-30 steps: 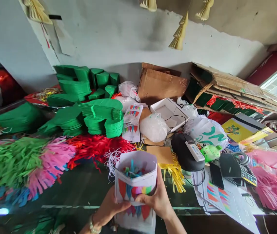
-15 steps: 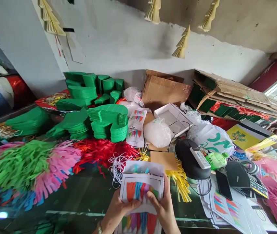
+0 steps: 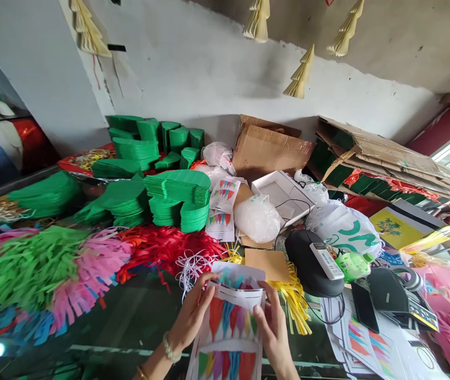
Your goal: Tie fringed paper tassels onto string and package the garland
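Note:
Low in the middle of the view I hold a white paper packet (image 3: 231, 316) printed with coloured pennant flags, its open top showing coloured paper inside. My left hand (image 3: 191, 315) grips its upper left edge, fingers curled round the rim. My right hand (image 3: 272, 330) pinches its right side, thumb on the front. The packet lies over a dark green tabletop (image 3: 130, 322), just in front of white string (image 3: 191, 264) and yellow paper fringe (image 3: 292, 295).
Stacks of green cut paper (image 3: 177, 198) and red, pink and green fringe (image 3: 50, 264) fill the left. Plastic bags (image 3: 257, 217), a white box (image 3: 282, 190), cardboard (image 3: 268, 148), a remote (image 3: 326, 259) on a black object, and printed sheets (image 3: 367, 338) crowd the right. Paper trees hang on the wall (image 3: 300, 76).
The packet was held upright and open; it has been tipped down and flattened toward the table. My left hand moved up to its top edge. The view shifted slightly.

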`<action>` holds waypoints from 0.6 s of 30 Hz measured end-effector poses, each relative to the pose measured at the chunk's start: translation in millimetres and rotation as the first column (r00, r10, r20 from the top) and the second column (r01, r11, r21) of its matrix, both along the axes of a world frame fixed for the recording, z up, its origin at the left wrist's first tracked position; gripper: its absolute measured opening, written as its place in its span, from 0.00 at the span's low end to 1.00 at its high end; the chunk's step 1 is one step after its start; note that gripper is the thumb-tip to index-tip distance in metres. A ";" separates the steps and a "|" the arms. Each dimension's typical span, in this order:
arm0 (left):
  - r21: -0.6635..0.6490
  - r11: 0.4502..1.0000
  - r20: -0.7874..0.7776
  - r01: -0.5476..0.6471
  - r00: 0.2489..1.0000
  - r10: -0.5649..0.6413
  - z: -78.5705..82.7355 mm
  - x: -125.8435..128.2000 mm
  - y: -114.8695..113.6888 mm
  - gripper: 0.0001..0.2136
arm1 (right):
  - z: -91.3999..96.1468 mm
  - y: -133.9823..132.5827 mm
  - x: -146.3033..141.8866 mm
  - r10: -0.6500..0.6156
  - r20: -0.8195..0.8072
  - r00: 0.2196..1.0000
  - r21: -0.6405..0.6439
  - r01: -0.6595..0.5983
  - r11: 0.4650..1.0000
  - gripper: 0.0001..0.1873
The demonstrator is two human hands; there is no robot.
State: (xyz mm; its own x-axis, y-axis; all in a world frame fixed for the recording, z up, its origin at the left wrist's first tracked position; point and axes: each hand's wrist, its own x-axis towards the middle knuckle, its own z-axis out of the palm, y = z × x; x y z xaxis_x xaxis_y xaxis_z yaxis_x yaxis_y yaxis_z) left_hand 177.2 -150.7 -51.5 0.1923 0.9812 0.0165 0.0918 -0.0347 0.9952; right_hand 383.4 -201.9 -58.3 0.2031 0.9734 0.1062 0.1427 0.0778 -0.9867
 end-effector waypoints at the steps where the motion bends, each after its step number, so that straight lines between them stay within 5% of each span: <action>1: 0.010 1.000 -0.003 -0.029 1.000 0.029 2.4 3.6 2.5 0.15 | 5.2 6.3 2.6 -0.032 0.037 0.999 -0.008 0.032 0.999 0.18; 3: 0.012 0.996 0.031 -0.090 0.996 0.089 9.1 11.7 8.5 0.16 | 16.0 20.2 5.8 -0.125 0.065 0.990 -0.011 0.126 0.992 0.17; 6: -0.086 0.991 0.184 -0.103 0.976 0.117 19.4 21.7 17.2 0.13 | 26.9 35.3 6.4 -0.142 -0.134 0.981 -0.031 0.139 0.990 0.12; 9: -0.305 0.948 0.440 0.087 0.896 0.060 22.1 23.7 23.1 0.15 | 28.3 38.4 7.7 -0.023 -0.389 0.921 -0.128 -0.030 0.991 0.24; 12: -0.475 0.837 0.585 0.273 0.808 0.068 18.1 19.4 26.5 0.12 | 24.3 36.1 11.9 0.064 -0.445 0.893 -0.158 -0.149 0.976 0.23; 18: -0.400 0.814 0.678 0.422 0.734 -0.048 11.0 15.9 24.9 0.14 | 17.8 34.1 17.9 0.110 -0.373 0.921 -0.131 -0.169 0.977 0.21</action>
